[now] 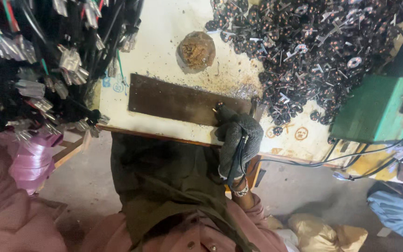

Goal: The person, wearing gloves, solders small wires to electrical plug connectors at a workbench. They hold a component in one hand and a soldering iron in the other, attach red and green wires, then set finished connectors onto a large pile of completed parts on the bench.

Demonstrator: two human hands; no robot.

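Right now, soldering iron (229, 135) tip up-left, lengthwise.

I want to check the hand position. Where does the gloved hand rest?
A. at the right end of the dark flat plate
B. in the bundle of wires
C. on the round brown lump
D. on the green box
A: the gloved right hand presses a small part onto the dark flat plate at its right end.
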